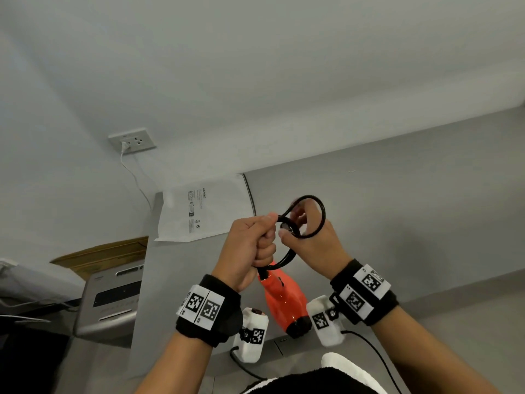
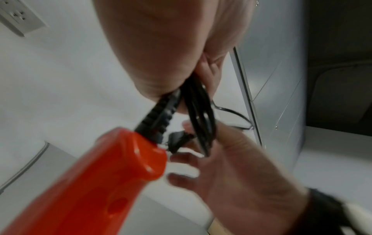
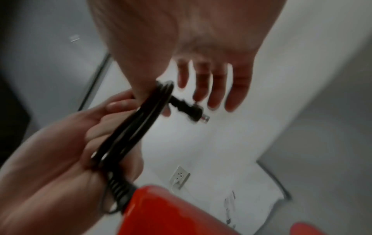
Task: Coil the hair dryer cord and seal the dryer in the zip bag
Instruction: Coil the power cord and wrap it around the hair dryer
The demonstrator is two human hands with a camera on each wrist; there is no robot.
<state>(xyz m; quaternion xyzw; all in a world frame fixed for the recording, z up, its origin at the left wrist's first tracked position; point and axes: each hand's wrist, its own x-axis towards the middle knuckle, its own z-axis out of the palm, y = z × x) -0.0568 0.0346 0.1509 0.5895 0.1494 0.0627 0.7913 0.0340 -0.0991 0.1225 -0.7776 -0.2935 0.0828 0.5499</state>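
My left hand (image 1: pixel 252 243) grips a bundle of black cord (image 1: pixel 322 214) loops in its fist, held up above the grey table (image 1: pixel 397 223). The orange hair dryer (image 1: pixel 284 300) hangs from the cord below that fist, handle end up. My right hand (image 1: pixel 312 240) reaches through the loop with its fingers (image 3: pixel 219 89) straight, and the cord runs round the back of the hand. The black plug (image 3: pixel 191 108) sticks out free beside those fingers. The white zip bag (image 1: pixel 216 211) lies flat at the table's far left corner.
A wall socket (image 1: pixel 132 143) with a white charger and lead sits on the wall at left. A grey machine (image 1: pixel 113 297) and a cardboard box (image 1: pixel 105 254) stand left of the table. Black cables trail from the wrist cameras near my body.
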